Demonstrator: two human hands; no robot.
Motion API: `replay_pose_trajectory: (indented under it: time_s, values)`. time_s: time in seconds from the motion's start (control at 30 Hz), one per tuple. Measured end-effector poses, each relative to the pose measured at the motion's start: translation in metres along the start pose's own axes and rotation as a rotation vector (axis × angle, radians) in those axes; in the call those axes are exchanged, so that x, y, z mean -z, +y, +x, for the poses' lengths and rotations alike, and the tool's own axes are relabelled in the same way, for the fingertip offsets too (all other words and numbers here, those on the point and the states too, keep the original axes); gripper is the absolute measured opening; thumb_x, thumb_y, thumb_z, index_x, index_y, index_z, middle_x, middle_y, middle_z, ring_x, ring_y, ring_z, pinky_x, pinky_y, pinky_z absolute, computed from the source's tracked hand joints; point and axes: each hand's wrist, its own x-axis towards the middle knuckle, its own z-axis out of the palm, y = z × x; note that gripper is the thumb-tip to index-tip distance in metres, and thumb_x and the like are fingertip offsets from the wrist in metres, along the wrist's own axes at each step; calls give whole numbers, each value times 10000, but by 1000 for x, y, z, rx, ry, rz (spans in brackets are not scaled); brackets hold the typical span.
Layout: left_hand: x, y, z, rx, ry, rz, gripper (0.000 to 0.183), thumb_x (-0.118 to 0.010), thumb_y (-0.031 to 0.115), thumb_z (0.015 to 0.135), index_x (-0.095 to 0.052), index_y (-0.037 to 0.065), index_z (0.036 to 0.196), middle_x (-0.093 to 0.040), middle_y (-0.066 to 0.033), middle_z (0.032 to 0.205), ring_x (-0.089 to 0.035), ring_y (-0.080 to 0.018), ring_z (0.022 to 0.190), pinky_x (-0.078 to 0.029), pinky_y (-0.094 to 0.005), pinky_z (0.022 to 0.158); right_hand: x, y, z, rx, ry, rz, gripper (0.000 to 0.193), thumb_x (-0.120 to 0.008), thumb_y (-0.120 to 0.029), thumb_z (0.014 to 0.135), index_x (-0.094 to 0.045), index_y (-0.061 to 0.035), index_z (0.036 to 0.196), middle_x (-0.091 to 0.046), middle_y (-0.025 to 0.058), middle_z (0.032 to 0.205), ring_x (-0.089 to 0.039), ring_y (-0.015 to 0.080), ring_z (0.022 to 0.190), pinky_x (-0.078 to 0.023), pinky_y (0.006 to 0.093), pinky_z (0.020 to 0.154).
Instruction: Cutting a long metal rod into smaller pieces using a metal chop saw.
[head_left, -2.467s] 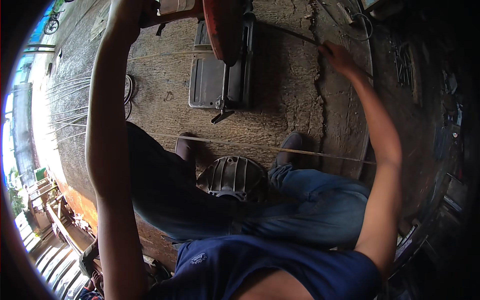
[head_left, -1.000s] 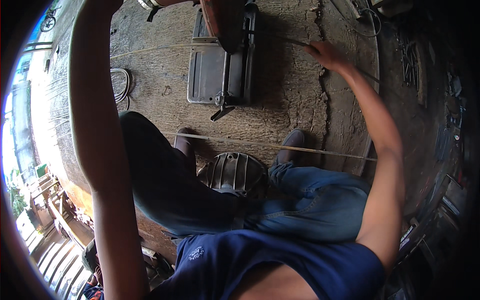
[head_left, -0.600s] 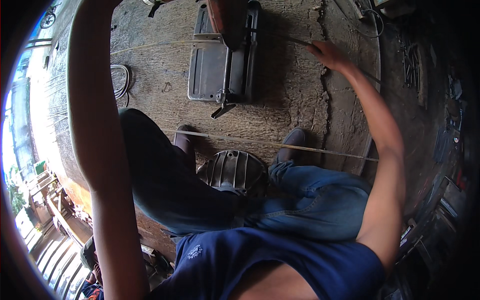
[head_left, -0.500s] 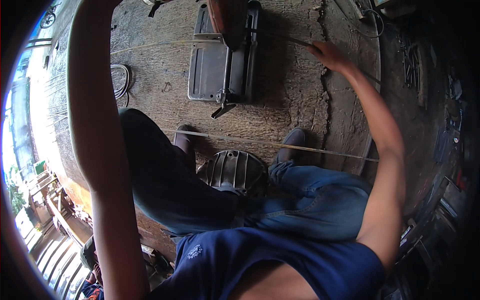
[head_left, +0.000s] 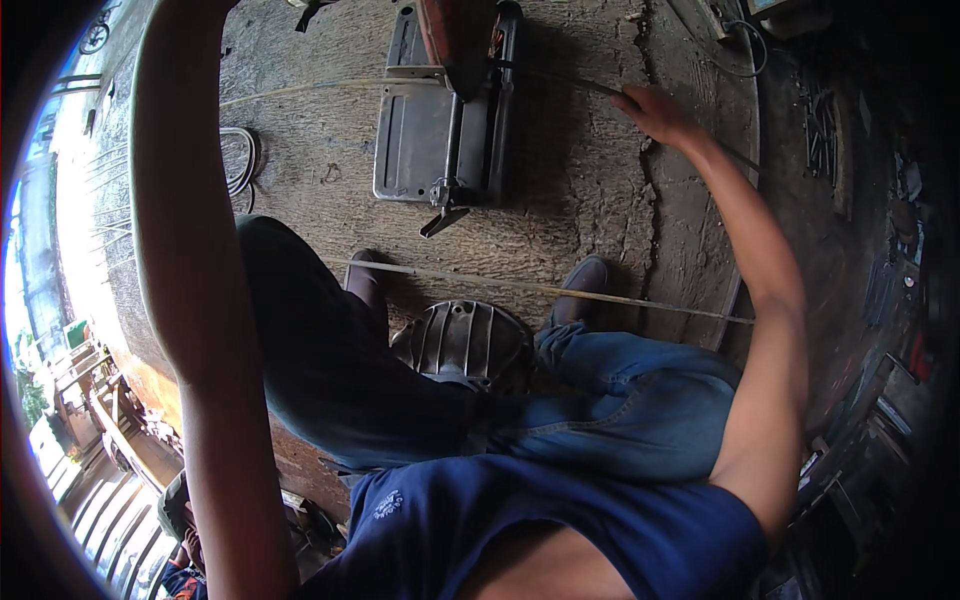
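Observation:
A cut-off saw with a grey metal base (head_left: 405,150) stands on the ground ahead of me. Its reddish-brown blade guard (head_left: 448,40) is lowered over the base, and a small orange glow shows just right of it. A long thin metal bar (head_left: 585,86) lies across the saw under the guard, stretching out on both sides. To the right of the saw, my right hand (head_left: 660,115) is closed around this bar. My left arm (head_left: 190,200) reaches up past the top edge, so its hand is out of sight.
Another thin bar (head_left: 480,279) lies crosswise over my shoes. Between my feet is a ribbed metal housing (head_left: 465,340). A looped cable or hose (head_left: 245,165) lies left of the saw. A long crack (head_left: 648,190) runs through the rough ground. Metal scraps (head_left: 825,130) lie at right.
An orange glow has appeared beside the blade guard. The view has shifted slightly; my right hand keeps its hold on the bar in about the same place.

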Motion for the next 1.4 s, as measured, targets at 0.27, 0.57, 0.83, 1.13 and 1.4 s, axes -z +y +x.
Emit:
replay_pose_trajectory:
  time_s: [0.27,0.57,0.83,1.13,1.4]
  values:
    - [3,8,1,-48,-374,-124,519,-335,377,944,-553,26,1259,-551,-110,1311,-489,-228,1207,-522,-478,937,-3,4,2,11,-20,3,498,-428,-475,1000,-545,-16,844,-517,174,611,-544,346,569,-395,493,592]
    - [2,7,4,145,-227,-290,543,-328,372,944,-526,14,1301,-500,-131,1386,-396,-241,1334,-514,-528,954,-8,11,4,33,-28,-33,504,-412,-475,1005,-543,-14,853,-517,177,607,-547,341,566,-391,499,590]
    - [7,-4,6,55,114,50,469,-453,425,893,-653,29,1045,-676,-51,952,-418,-110,575,-518,-324,572,-6,8,3,23,-46,-38,509,-412,-482,1003,-547,-9,872,-505,166,583,-527,312,528,-388,486,576]
    - [-5,-4,-8,-85,97,77,483,-458,432,889,-653,35,1083,-665,-37,937,-354,-102,538,-554,-359,611,1,-3,-3,-23,-74,-32,495,-399,-479,1010,-555,-27,882,-487,148,563,-506,291,496,-379,488,554]
    - [-9,3,-13,-72,-25,51,517,-440,408,898,-611,35,1212,-646,-51,1095,-442,-138,633,-590,-455,691,1,-3,-5,-39,-79,-31,490,-401,-475,1010,-558,-29,882,-490,136,556,-506,280,489,-383,482,544]
